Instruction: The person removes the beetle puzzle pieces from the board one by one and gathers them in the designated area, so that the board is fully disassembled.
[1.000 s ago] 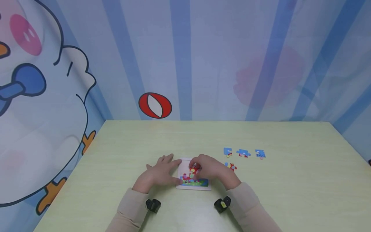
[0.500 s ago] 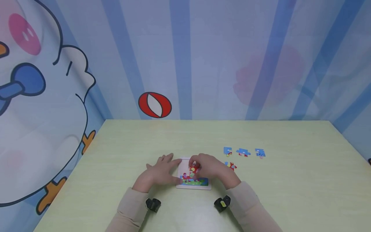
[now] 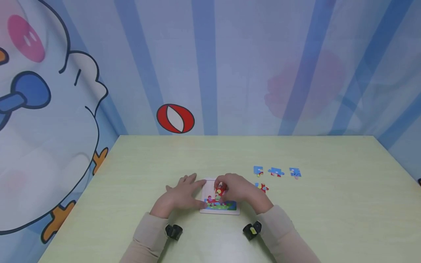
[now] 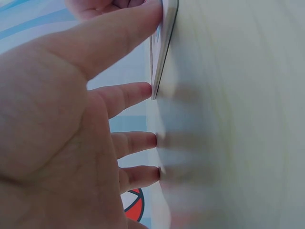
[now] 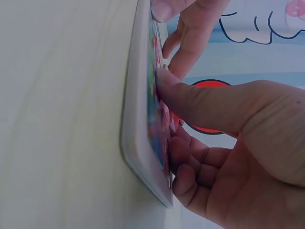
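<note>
In the head view a small puzzle board (image 3: 219, 212) with a pale rim lies on the table, its lower part filled with a green and blue picture. My left hand (image 3: 181, 196) lies spread at the board's left side. Its thumb (image 4: 119, 33) and index finger touch that edge, while other fingertips rest on the table. Over the board, my right hand (image 3: 237, 188) pinches a red puzzle piece (image 3: 219, 191) with yellow spots between thumb and curled fingers. Seen from the right wrist, the thumb (image 5: 190, 102) presses down close to the board's surface. The fingers partly hide the piece.
Loose puzzle pieces lie right of the board: a blue one (image 3: 258, 170), a blue and red one (image 3: 276, 172), another blue one (image 3: 295, 172), and a red one (image 3: 262, 187) nearer the right hand. A printed cloth (image 3: 243, 73) hangs behind the table's far edge.
</note>
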{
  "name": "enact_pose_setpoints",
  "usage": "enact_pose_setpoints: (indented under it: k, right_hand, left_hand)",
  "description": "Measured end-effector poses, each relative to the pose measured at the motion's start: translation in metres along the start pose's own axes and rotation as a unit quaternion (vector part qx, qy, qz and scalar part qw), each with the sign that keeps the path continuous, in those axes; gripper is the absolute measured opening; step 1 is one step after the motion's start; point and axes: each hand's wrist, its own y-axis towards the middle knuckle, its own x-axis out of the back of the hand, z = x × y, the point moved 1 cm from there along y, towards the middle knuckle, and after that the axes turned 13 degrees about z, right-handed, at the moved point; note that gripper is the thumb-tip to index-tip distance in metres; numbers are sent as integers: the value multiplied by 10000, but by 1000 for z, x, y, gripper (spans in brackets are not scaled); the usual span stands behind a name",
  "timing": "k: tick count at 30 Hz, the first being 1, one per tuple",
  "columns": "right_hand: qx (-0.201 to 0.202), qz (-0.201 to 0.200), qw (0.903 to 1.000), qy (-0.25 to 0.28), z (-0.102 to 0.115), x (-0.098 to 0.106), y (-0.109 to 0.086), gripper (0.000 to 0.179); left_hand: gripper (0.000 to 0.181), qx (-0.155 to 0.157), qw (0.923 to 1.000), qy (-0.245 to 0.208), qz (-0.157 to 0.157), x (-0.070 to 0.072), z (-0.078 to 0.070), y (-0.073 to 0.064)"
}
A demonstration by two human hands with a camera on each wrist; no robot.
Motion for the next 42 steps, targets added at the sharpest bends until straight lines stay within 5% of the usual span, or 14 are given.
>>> enact_pose_setpoints:
  k: [22, 42]
  right_hand:
    - [25, -108, 9999, -97, -1, 1, 0, 28]
    - [279, 297, 9939, 1022, -10, 8, -5, 14]
  left_hand:
    - [74, 12, 10000, -27, -5, 0, 1, -1]
    - [74, 23, 10000, -11, -7, 0, 1, 1]
